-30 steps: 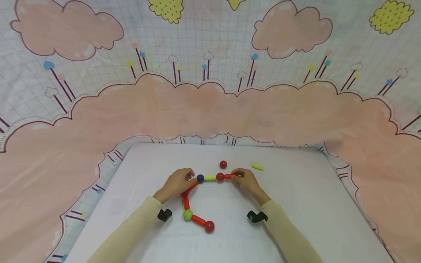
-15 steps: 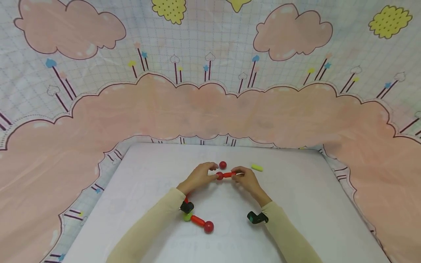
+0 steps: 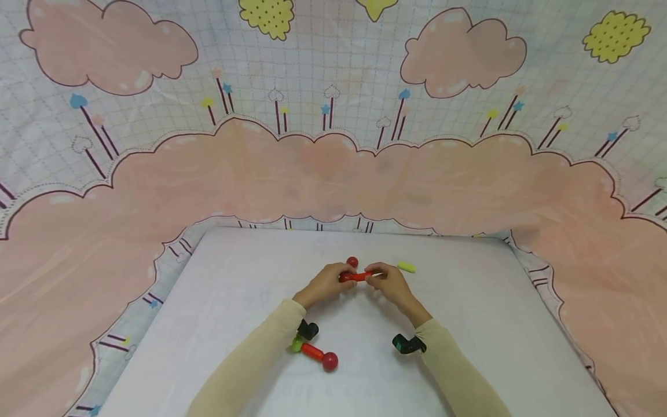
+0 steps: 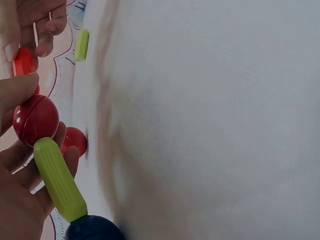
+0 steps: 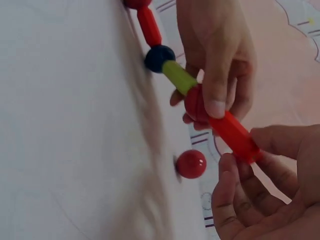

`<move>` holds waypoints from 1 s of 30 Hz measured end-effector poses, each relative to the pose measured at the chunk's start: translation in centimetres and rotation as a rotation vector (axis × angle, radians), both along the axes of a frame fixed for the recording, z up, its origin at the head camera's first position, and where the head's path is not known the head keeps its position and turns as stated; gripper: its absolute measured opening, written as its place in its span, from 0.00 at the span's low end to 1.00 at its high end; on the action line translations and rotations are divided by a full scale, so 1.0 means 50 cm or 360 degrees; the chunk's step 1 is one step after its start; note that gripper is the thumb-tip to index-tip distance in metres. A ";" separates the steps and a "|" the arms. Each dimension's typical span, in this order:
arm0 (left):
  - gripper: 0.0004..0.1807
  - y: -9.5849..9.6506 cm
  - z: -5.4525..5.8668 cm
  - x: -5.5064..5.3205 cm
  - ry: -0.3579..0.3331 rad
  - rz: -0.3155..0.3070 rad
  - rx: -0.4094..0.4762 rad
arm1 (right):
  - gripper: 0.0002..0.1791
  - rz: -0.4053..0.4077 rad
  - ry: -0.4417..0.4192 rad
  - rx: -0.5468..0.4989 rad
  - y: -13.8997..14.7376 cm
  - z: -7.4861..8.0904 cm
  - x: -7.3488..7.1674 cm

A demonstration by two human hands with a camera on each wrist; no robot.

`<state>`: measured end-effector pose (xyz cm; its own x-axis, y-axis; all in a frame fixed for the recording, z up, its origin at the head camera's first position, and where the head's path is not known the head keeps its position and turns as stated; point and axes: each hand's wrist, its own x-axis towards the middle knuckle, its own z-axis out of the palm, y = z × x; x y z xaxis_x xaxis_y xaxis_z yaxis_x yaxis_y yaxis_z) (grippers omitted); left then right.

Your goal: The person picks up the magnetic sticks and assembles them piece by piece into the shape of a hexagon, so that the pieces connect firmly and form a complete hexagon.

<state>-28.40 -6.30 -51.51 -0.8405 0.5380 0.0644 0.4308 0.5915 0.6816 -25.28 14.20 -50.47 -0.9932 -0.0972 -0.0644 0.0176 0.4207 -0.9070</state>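
My left hand (image 3: 328, 284) grips a red ball (image 4: 37, 120) where it joins a red rod (image 5: 234, 134). At the rod's other end my right hand (image 3: 392, 285) pinches it between thumb and fingers. From the held ball a ribbed yellow-green rod (image 4: 60, 180) leads to a dark blue ball (image 5: 160, 58), then another red rod (image 5: 149, 26) follows. In the head view the left hand and forearm hide this middle stretch. Nearer the front, a green ball (image 3: 296, 344), a red rod (image 3: 312, 352) and a red ball (image 3: 330, 362) lie joined on the table.
A loose red ball (image 3: 352, 262) sits just behind the hands. To its right lies a loose yellow-green rod (image 3: 406, 267). The white tabletop (image 3: 469, 301) reaches back to a patterned cloth (image 3: 333, 174). Each wrist carries a small black camera.
My left hand has moved right from beside the blue ball to the red ball and closed its fingers on it. The right hand has stayed nearly in place on the red rod.
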 end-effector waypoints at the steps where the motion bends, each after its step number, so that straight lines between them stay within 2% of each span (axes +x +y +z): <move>1: 0.12 -0.001 0.000 0.000 0.0008 0.0002 0.0000 | 0.14 0.0015 0.0000 0.0012 0.002 0.002 -0.004; 8: 0.13 -0.002 0.002 -0.001 0.0012 0.0018 -0.0016 | 0.16 -0.0032 -0.0018 0.0070 0.020 0.007 -0.050; 18: 0.12 -0.001 0.003 0.000 0.0046 -0.0004 0.0006 | 0.20 0.0058 -0.0041 0.0173 0.011 -0.032 -0.111; 22: 0.12 -0.004 0.002 0.001 0.0051 -0.0027 -0.0001 | 0.22 0.0143 -0.0007 0.0226 0.000 -0.056 -0.122; 27: 0.12 -0.005 -0.001 0.002 0.0051 -0.0036 0.0021 | 0.25 0.0315 0.0178 0.0347 -0.013 -0.069 -0.124; 30: 0.12 0.000 -0.005 0.002 0.0045 -0.0045 0.0042 | 0.26 0.0333 0.0198 0.0355 -0.016 -0.069 -0.123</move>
